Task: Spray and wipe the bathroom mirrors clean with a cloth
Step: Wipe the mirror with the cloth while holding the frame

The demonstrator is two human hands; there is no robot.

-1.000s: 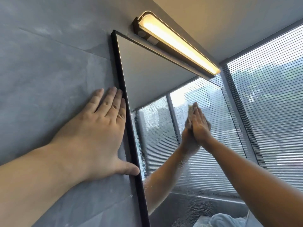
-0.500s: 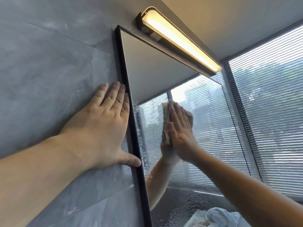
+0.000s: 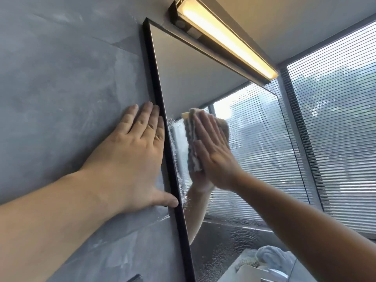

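Wall (image 3: 61, 82) at 9 o'clock, grey tile, left hand (image 3: 130, 159) flat on it, fingers spread wide and holding nothing, thumb touching the black frame (image 3: 160, 119) of the mirror (image 3: 264, 159). Bracing only. Right hand (image 3: 215, 155) at centre, palm flat, fingers straight and together, pressing a folded striped cloth (image 3: 192, 143) against the glass just beside the frame. Droplets and haze (image 3: 179, 169) sit in a strip between cloth and frame, more at 6 o'clock low on the glass. Lamp (image 3: 223, 37) at 12 to 1 o'clock, window blinds (image 3: 335, 129) at 3. Wiping step looks midway. To do it well: keep the whole palm pressing evenly, run overlapping strokes right up to the frame edge, then work down through the wet lower area, refolding the cloth when soaked.
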